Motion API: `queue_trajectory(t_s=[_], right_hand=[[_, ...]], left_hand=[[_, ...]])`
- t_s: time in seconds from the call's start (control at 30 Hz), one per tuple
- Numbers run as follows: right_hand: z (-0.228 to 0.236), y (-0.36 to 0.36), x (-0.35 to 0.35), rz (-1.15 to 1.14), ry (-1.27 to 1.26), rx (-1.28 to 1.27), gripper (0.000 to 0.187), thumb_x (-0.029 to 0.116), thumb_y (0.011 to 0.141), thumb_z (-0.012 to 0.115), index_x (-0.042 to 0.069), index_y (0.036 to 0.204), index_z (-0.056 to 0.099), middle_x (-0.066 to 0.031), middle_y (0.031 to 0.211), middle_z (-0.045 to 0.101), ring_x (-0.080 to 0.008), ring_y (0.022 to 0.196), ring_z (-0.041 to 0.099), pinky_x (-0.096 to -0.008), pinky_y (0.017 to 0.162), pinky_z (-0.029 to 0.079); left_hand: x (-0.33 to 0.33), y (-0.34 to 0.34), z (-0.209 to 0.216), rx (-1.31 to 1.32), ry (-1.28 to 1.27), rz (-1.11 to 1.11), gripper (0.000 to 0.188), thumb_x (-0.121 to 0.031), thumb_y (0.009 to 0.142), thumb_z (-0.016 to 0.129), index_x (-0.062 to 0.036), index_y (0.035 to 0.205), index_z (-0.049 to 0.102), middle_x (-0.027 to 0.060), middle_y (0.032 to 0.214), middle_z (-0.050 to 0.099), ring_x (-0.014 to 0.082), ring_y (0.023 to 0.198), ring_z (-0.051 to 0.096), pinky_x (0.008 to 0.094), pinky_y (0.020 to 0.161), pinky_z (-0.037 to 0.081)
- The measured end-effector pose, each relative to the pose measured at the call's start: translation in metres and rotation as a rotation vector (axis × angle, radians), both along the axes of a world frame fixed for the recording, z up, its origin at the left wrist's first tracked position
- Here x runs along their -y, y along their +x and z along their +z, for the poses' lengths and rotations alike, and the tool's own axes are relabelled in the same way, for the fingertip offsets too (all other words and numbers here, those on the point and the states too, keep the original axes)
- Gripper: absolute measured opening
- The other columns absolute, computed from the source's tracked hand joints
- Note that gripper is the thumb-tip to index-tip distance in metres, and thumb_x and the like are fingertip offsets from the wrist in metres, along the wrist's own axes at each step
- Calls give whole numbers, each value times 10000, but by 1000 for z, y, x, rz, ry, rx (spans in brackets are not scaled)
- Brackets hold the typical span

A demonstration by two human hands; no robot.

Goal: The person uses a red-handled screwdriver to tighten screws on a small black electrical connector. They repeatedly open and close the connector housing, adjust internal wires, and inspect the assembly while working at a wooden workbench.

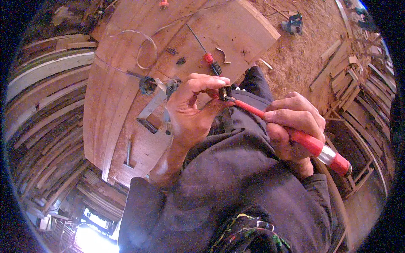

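left hand (190,107) has a small black blocky part (225,92) pinched between thumb and fingertips, held up over my lap; looks hard and square-edged, too small to tell the material. right hand (297,126) is wrapped round a red screwdriver (310,142), fingers closed on it: smooth round handle, shiny silver band near the butt, slim red sleeve down to a thin metal tip. tip is at the lower edge of the black part; can't tell if it's seated in anything. below both hands, dark, soft, creased clothing (240,168). just past my left hand, a flat wooden panel (215,33), smooth, reddish-brown, dusty. on it: a second screwdriver (209,59) with a red and black handle and long thin shaft, a thin curved strip (228,56), a loop of thin pale cable (140,46), an angular bare-metal frame (152,110) and a slim metal rod (128,152). further out, a power tool (293,25) sits on a floor (291,63) of loose brown shavings; long rough planks (46,99) are stacked along the left.
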State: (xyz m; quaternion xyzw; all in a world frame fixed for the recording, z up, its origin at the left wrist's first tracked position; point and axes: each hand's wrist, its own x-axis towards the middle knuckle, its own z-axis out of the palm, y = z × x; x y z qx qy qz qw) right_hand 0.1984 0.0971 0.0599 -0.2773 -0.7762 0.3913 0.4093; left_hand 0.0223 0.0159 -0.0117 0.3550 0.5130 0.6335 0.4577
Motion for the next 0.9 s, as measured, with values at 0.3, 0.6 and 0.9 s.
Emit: queue_trajectory(t_s=[0.3,0.6,0.9], right_hand=[[7,-2,-4,67,23,48,202,185,830,760,29,904,654,-121,737,661,-213,599,635,-301,519,469],[2,-3,-10,92,92,-14,230,172,760,808,9,850,674,-93,688,653,-193,551,623,-282,484,460],[12,2,-15,123,58,76,208,157,763,802,11,827,669,-79,674,647,-200,560,630,-293,500,476]], left_hand=[[3,0,2,63,10,6,423,92,702,786,-24,1076,627,120,1063,677,155,866,639,264,740,523],[2,-3,1,35,27,-56,390,82,743,766,-21,1087,612,145,1066,664,157,862,642,273,749,549],[1,-3,4,19,61,-95,360,78,764,753,-10,1084,613,156,1057,661,169,882,655,269,732,569]])
